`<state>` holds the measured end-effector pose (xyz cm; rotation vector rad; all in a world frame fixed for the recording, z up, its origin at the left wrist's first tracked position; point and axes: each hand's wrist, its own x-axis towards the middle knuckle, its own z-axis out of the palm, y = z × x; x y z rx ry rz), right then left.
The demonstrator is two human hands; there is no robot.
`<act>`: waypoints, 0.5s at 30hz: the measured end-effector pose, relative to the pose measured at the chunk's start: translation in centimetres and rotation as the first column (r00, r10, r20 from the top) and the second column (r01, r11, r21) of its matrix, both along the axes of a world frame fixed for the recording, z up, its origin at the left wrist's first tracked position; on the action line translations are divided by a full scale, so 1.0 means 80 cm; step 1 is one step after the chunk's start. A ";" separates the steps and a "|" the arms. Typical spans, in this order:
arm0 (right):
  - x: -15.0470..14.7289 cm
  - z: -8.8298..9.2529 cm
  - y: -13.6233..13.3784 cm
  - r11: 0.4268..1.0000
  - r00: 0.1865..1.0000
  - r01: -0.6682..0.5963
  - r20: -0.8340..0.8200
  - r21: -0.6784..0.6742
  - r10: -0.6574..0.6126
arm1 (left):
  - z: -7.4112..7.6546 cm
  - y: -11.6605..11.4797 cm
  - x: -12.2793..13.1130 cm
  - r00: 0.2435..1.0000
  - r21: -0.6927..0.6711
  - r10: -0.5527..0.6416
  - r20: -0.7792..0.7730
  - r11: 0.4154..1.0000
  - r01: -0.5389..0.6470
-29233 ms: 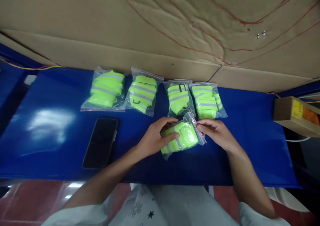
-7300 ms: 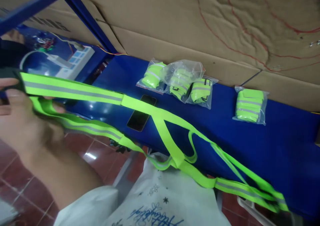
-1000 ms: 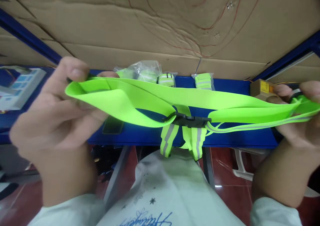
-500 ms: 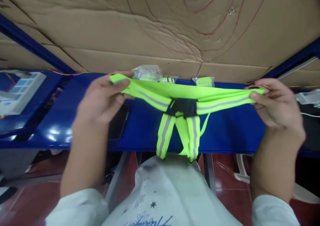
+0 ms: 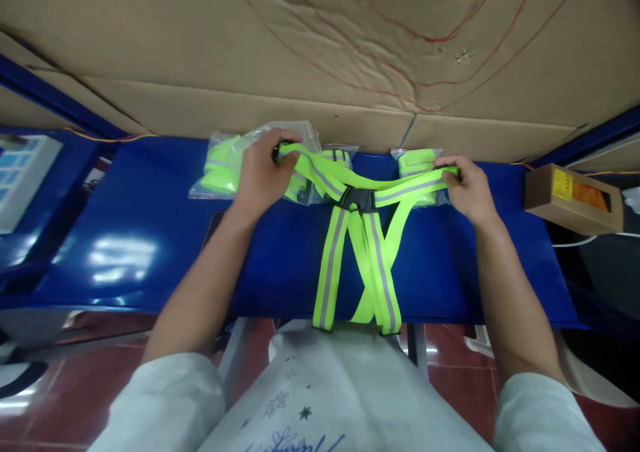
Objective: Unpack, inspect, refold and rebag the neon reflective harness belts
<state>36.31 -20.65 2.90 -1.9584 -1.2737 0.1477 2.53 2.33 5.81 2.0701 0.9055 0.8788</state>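
Note:
A neon yellow-green reflective vest [image 5: 330,265] made of straps with grey stripes stretches between my hands. Its waist belt runs across, joined at the middle by a black buckle [image 5: 359,199]. From there the shoulder straps hang down, crossing over the blue table to its front edge. My left hand [image 5: 267,172] pinches the belt's left end, in front of the plastic bags. Closed on the right end is my right hand [image 5: 466,189], beside another bagged vest [image 5: 419,165]. What my curled fingers cover is hidden.
Clear plastic bags with folded neon straps [image 5: 220,169] lie along the back of the blue table [image 5: 125,239]. A cardboard box with a window [image 5: 575,199] stands at the right. Behind rises a cardboard wall [image 5: 200,45] with red wires. A white device [image 5: 30,179] sits far left.
Both hands have moved closer together, and the belt between them has slackened. It now lies lower and farther back over the table. The view has shifted, bringing the box in at right.

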 end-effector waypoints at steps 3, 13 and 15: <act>-0.036 0.011 0.002 1.000 0.967 -0.023 0.253 -0.020 0.027 | 0.002 -0.017 0.004 0.988 0.162 0.019 -0.153 0.987 0.006; -0.124 0.013 0.019 0.840 0.787 -0.459 0.307 -0.287 0.535 | 0.019 -0.085 0.003 0.885 0.500 0.008 -0.465 0.828 0.254; -0.128 0.009 0.024 0.830 0.776 -0.455 0.313 -0.322 0.547 | 0.020 -0.089 0.006 0.821 0.459 -0.130 -0.555 0.776 0.433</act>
